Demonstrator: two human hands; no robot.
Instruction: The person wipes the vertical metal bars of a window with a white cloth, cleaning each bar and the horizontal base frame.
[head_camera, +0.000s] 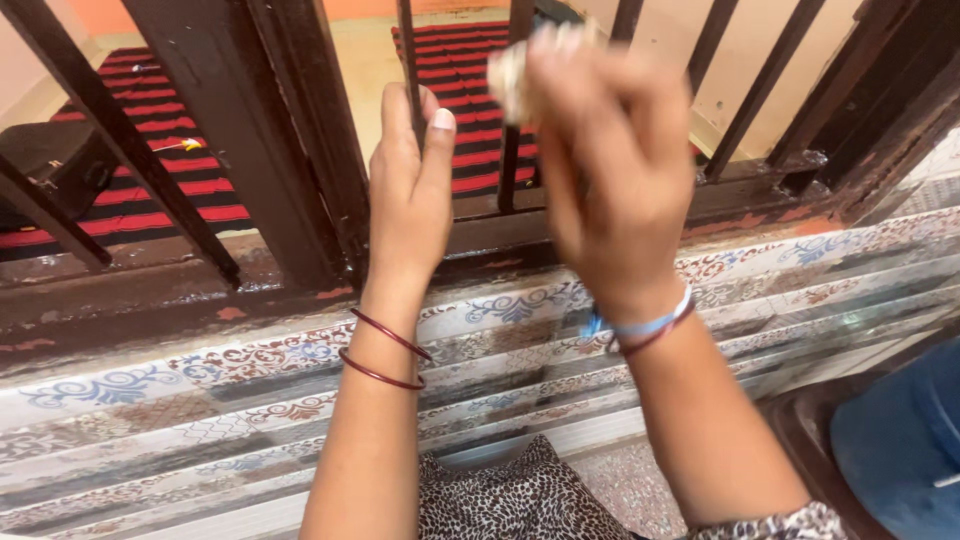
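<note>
Against a thin dark window bar (410, 60), the left hand (408, 195) wraps lightly, thumb up. Just right of it, the blurred right hand (615, 170) is clenched on a pale crumpled cloth (512, 75), raised beside the next bar (515, 110); rusty grime remains on the sill (200, 290) below.

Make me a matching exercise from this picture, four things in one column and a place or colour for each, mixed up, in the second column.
Things:
1. left hand
2. right hand
3. striped mat
4. patterned tiles

Descriptions:
A. red and black, on the floor behind the bars
B. gripping a thin vertical bar
C. below the window frame
D. holding a pale wad

Pairs: 1-B, 2-D, 3-A, 4-C
</note>
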